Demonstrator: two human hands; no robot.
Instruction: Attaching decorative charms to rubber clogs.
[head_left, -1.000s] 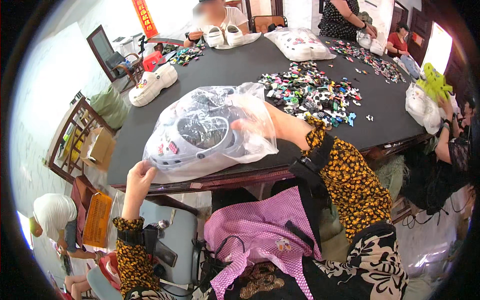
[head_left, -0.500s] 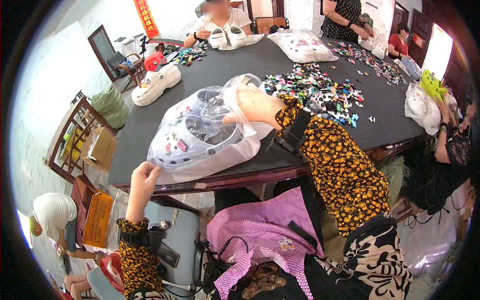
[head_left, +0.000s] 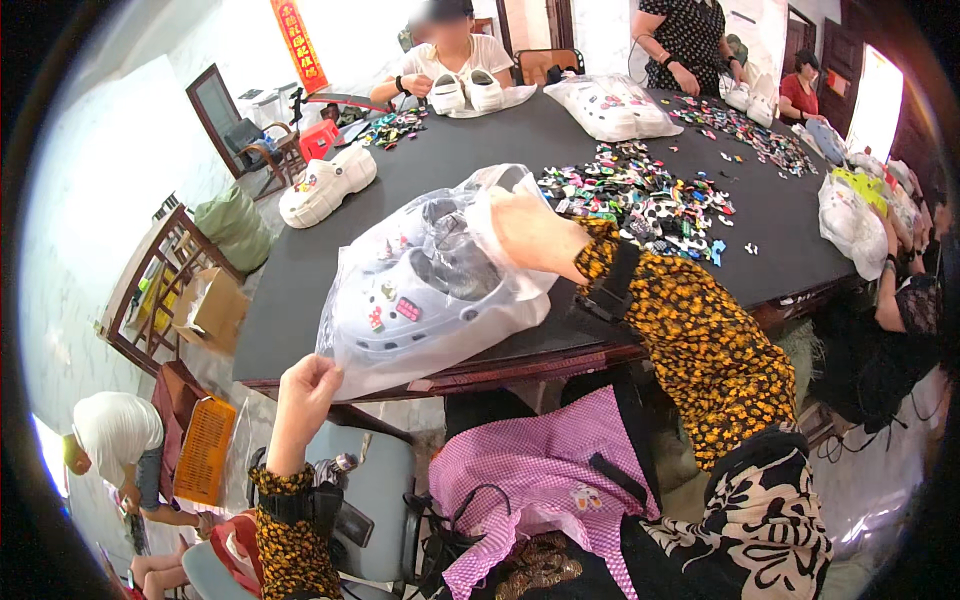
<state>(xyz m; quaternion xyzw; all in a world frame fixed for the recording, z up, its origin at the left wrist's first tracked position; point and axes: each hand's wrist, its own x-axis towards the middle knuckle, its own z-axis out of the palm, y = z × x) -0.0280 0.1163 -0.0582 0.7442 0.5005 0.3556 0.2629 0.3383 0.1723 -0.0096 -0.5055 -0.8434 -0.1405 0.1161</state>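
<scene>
A pair of pale lavender clogs (head_left: pixel 425 300) with small charms lies inside a translucent plastic bag (head_left: pixel 375 380) near the table's front edge. Crumpled clear film fills the shoe openings. My left hand (head_left: pixel 306 398) pinches the bag's near left corner between thumb and fingers. At the bag's right end, my right hand (head_left: pixel 538 235) reaches into the mouth; the film and the hand's own back hide its fingers, so their grip does not show.
A white clog (head_left: pixel 328 186) stands left on the dark table (head_left: pixel 290 300). Heaps of colourful shoe charms (head_left: pixel 640 195) lie right of the bag. Behind is a bagged pair of white clogs (head_left: pixel 612 105). Several people work around the table; one sits opposite with white clogs (head_left: pixel 467 92).
More of the bag film now covers the clogs' heels, and my right hand's thumb is no longer visible. My left hand keeps its pinch on the corner. The whole view has shifted slightly.
</scene>
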